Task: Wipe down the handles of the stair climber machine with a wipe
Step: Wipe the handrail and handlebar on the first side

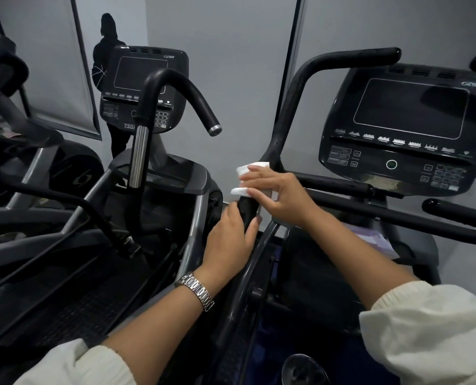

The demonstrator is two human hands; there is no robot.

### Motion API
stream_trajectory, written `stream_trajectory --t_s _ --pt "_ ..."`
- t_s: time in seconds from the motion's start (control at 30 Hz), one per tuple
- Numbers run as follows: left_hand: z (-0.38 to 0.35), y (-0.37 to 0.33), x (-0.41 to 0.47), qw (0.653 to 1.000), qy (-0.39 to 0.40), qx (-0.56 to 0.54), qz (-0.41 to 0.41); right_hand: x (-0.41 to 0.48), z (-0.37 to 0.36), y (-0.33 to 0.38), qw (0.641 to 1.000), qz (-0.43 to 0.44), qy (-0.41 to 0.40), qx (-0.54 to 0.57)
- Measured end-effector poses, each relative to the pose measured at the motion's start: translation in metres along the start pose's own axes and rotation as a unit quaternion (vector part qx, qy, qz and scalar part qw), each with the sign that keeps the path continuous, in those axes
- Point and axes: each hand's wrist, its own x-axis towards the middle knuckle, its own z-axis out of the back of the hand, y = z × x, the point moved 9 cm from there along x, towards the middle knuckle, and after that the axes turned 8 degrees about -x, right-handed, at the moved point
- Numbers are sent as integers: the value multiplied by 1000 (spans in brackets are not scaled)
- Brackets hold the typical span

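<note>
Step in hand, as I judge it: wiping the low part of the left handle (284,112) on the stair climber.

To do it well:
- I keep my left hand (228,237) low as the anchor, off the wiped stretch.
- I keep the wipe (245,169) wrapped all round the bar, with an even squeeze and a twist so the far side gets covered.
- I slide toward 1 o'clock, up the bend to the top grip.
- Loose folds poke out at 9 o'clock. I tuck them in or they may drag.
- The side bars at 3 o'clock, below the console (406,129), likely need a pass too.

Pose:
- The left forearm enters from 7 o'clock, watch (195,290) on the wrist.
- The left hand grips the handle, thumb on the near side and fingers round the far side.
- The wipe sits at 12 o'clock from that hand, on the handle.
- My right hand (278,195) comes in from 4 o'clock. Its fingers lie over the wipe and curl round the bar, clamping it. The thumb is hidden, so I can't tell where it sits.
- Both sleeves are pushed up.
</note>
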Motion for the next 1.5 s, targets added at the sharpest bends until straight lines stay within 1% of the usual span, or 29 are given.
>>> stream_trajectory --t_s 0.1,0.17,0.27,0.37,0.43,0.53,0.63,0.73,0.8,0.9,0.93,1.0,1.1,1.17,1.23,1.3,1.37,1.43,1.5 --pt "1 -2 1 1000 0 -10 -9 -2 10 -13 997 -26 -45 63" --pt "0 -3 4 1000 6 -10 -13 0 9 -16 994 -28 -70 74" --pt "-3 -7 18 1000 12 6 -23 -3 4 -18 991 1 -90 97" --pt "-7 -12 41 1000 21 15 -5 -1 7 -33 984 18 -112 139" --pt "-10 -17 55 1000 25 15 6 7 8 -55 979 -8 -114 167" --pt "-13 -20 68 1000 21 11 15 23 5 -93 971 -76 -102 200" --pt "-17 -17 71 1000 19 1 23 43 6 -126 971 -110 -110 180" --pt "-17 -15 69 1000 13 -4 19 55 5 -137 975 -120 -109 153" --pt "-16 -16 68 1000 9 -5 16 51 3 -126 978 -100 -94 157" --pt "-17 -15 69 1000 6 -5 13 33 1 -103 975 -34 -73 205" --pt "-17 -15 69 1000 6 -4 12 30 1 -103 974 -25 -69 213" --pt "-17 -16 69 1000 7 -3 14 39 4 -117 976 -40 -77 200" --pt "-17 -17 68 1000 9 -3 18 59 3 -141 978 -88 -95 162" --pt "-16 -16 68 1000 11 -5 19 62 1 -140 979 -99 -96 153" --pt "-16 -17 68 1000 13 -8 19 53 -1 -126 980 -81 -85 158" --pt "-16 -17 67 1000 13 -8 17 41 1 -107 982 -38 -78 168" --pt "-15 -18 67 1000 12 -10 15 39 5 -105 982 -23 -74 171" --pt "-14 -19 67 1000 12 -9 14 48 9 -120 984 -40 -79 153" --pt "-15 -19 67 1000 15 -15 14 59 9 -141 984 -87 -81 134"
